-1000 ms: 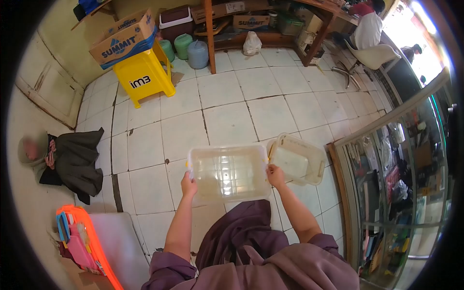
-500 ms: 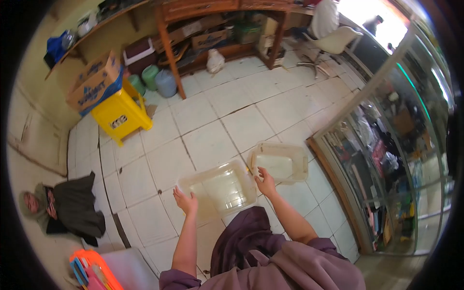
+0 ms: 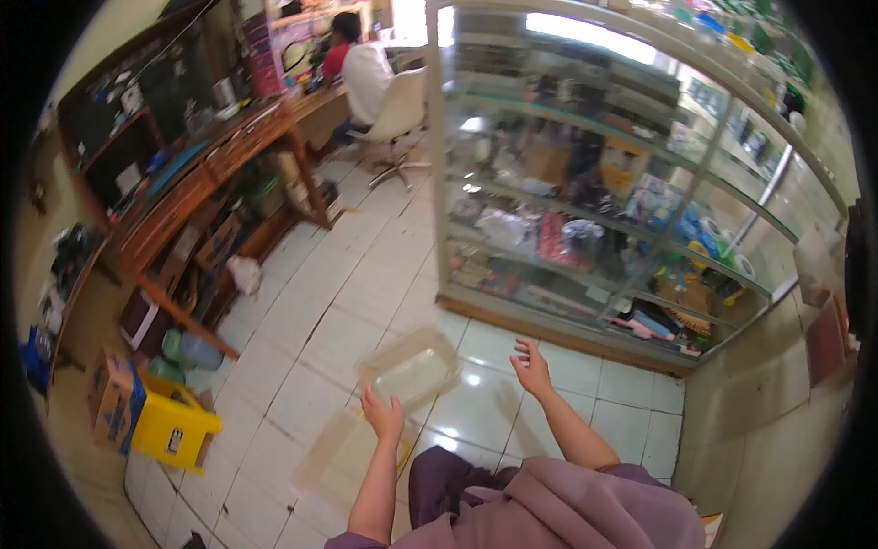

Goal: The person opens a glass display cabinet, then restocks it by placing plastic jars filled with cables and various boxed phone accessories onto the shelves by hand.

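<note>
Two clear plastic tubs are on the tiled floor in front of me. The farther tub [image 3: 443, 373] stands upright, and the nearer tub [image 3: 320, 462] is blurred and partly covered by my left arm. My left hand [image 3: 384, 414] is over the gap between them, close to the farther tub's near rim; its fingers are apart, and whether it touches the plastic I cannot tell. Away to the right, my right hand [image 3: 531, 368] hangs above the tiles with fingers spread and nothing in it.
A glass display cabinet [image 3: 549, 306] full of goods stands ahead and to the right. At left are a wooden desk [image 3: 197, 183], a yellow stool [image 3: 174, 430] and a cardboard box [image 3: 114, 398]. A person [image 3: 366, 82] sits on a swivel chair [image 3: 402, 105] at the back.
My view has swung to the right, bringing the cabinet to the front. My right hand has moved off from beside the tubs. My left hand has left the nearer tub's left side.
</note>
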`<state>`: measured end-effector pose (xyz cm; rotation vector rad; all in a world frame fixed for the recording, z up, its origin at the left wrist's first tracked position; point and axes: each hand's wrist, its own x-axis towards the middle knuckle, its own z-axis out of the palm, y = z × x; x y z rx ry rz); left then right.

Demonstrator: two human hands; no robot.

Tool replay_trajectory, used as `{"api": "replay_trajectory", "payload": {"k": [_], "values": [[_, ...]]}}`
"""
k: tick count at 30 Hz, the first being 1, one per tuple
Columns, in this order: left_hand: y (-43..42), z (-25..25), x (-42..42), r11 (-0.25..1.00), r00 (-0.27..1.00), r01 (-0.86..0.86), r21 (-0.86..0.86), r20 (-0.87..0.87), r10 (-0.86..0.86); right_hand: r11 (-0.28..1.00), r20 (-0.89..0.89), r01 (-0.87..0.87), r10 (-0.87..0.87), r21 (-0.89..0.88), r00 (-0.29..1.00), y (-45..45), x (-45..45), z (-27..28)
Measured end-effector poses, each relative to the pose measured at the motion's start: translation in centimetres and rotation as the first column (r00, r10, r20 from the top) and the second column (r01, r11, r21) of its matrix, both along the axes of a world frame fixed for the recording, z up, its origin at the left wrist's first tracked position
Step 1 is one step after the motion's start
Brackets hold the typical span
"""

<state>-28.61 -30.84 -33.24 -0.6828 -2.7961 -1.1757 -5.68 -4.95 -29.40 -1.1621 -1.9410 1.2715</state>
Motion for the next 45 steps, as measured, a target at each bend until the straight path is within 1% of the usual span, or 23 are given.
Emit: {"api": "replay_trajectory", "payload": {"k": [2, 4, 6, 8, 9, 11, 15, 16, 18, 20, 22, 24, 26, 29, 32, 34, 36, 38, 40, 42, 43, 44, 45], "values": [[4.9, -1.1, 3.9, 0.995, 0.998, 0.056, -0.079, 0.043, -0.053, 0.996, -0.001, 0.086, -0.086, 0.000, 0.996, 3.9, 4.5, -1.6], [9.7, -2.2, 7.6, 0.985, 0.986, 0.159, -0.074, 0.061, -0.155, 0.980, 0.017, 0.196, -0.196, -0.033, 0.980, 7.6, 9.1, -2.2], [15.4, -1.9, 11.6, 0.964, 0.965, 0.255, -0.073, 0.084, -0.249, 0.957, 0.002, 0.288, -0.288, -0.037, 0.958, 11.4, 13.6, -2.7], [20.1, -1.6, 15.1, 0.886, 0.890, 0.452, -0.107, 0.129, -0.438, 0.915, -0.008, 0.400, -0.401, -0.046, 0.916, 14.2, 17.4, -3.0], [22.2, -1.7, 16.5, 0.871, 0.877, 0.478, -0.117, 0.122, -0.465, 0.902, -0.016, 0.428, -0.429, -0.055, 0.903, 15.2, 19.0, -3.1], [25.9, -1.9, 19.1, 0.794, 0.804, 0.594, -0.130, 0.062, -0.591, 0.848, 0.003, 0.524, -0.525, -0.075, 0.851, 16.4, 22.0, -3.5], [30.3, -0.3, 22.1, 0.690, 0.694, 0.719, -0.079, 0.130, -0.708, 0.793, -0.032, 0.593, -0.602, -0.137, 0.798, 16.4, 25.6, -5.7], [30.7, -0.3, 22.2, 0.687, 0.688, 0.724, -0.058, 0.131, -0.714, 0.764, -0.020, 0.629, -0.638, -0.144, 0.770, 15.8, 26.2, -5.5], [31.7, -0.2, 22.5, 0.643, 0.642, 0.765, -0.045, 0.142, -0.754, 0.782, 0.003, 0.615, -0.618, -0.097, 0.786, 15.6, 26.8, -4.6], [32.1, -0.1, 22.5, 0.610, 0.608, 0.791, -0.046, 0.169, -0.776, 0.761, -0.026, 0.649, -0.649, -0.019, 0.760, 15.3, 27.6, -3.2], [33.4, -0.3, 22.7, 0.526, 0.522, 0.850, -0.028, 0.182, -0.833, 0.700, -0.029, 0.714, -0.714, -0.015, 0.700, 14.6, 28.3, -0.6], [35.0, -0.1, 22.7, 0.428, 0.420, 0.904, -0.006, 0.200, -0.885, 0.626, -0.026, 0.780, -0.780, -0.008, 0.626, 13.6, 28.6, 0.4], [36.1, 0.1, 23.4, 0.349, 0.343, 0.937, -0.005, 0.196, -0.919, 0.570, -0.012, 0.819, -0.820, 0.070, 0.572, 11.9, 29.4, 0.5], [37.9, 0.5, 24.3, 0.189, 0.174, 0.981, 0.033, 0.254, -0.951, 0.441, 0.030, 0.897, -0.897, 0.015, 0.440, 8.2, 29.2, 3.0], [39.6, 0.6, 25.6, 0.031, 0.013, 0.998, 0.061, 0.280, -0.960, 0.340, 0.076, 0.940, -0.938, 0.005, 0.339, 4.3, 29.1, 3.1], [40.0, 1.1, 27.2, -0.052, -0.071, 0.996, 0.075, 0.283, -0.957, 0.279, 0.087, 0.960, -0.956, -0.007, 0.279, 1.4, 29.0, 3.4], [40.0, 1.3, 29.1, -0.150, -0.173, 0.983, 0.106, 0.266, -0.948, 0.280, 0.072, 0.960, -0.957, -0.024, 0.281, -2.0, 29.4, 3.2], [39.2, 0.5, 31.3, -0.242, -0.268, 0.962, 0.130, 0.253, -0.930, 0.211, 0.085, 0.977, -0.974, -0.022, 0.212, -6.2, 29.9, 1.7], [38.1, -0.5, 34.0, -0.360, -0.402, 0.912, 0.196, 0.264, -0.877, 0.149, 0.103, 0.989, -0.983, -0.018, 0.150, -10.9, 30.3, 1.7], [36.3, -1.0, 37.1, -0.434, -0.480, 0.876, 0.212, 0.296, -0.826, 0.094, 0.226, 0.991, -0.967, -0.093, 0.113, -16.1, 30.4, 2.5], [35.2, -1.8, 38.7, -0.476, -0.526, 0.850, 0.225, 0.324, -0.786, 0.069, 0.239, 0.994, -0.967, -0.086, 0.088, -19.1, 30.7, 2.1], [33.9, -2.6, 40.3, -0.492, -0.545, 0.838, 0.236, 0.330, -0.771, 0.067, 0.266, 0.977, -0.957, -0.201, 0.120, -22.1, 30.9, 1.7], [33.0, -4.2, 42.2, -0.518, -0.578, 0.815, 0.258, 0.419, -0.701, 0.063, 0.286, 0.948, -0.945, -0.311, 0.156, -25.2, 31.2, 1.4]]}}
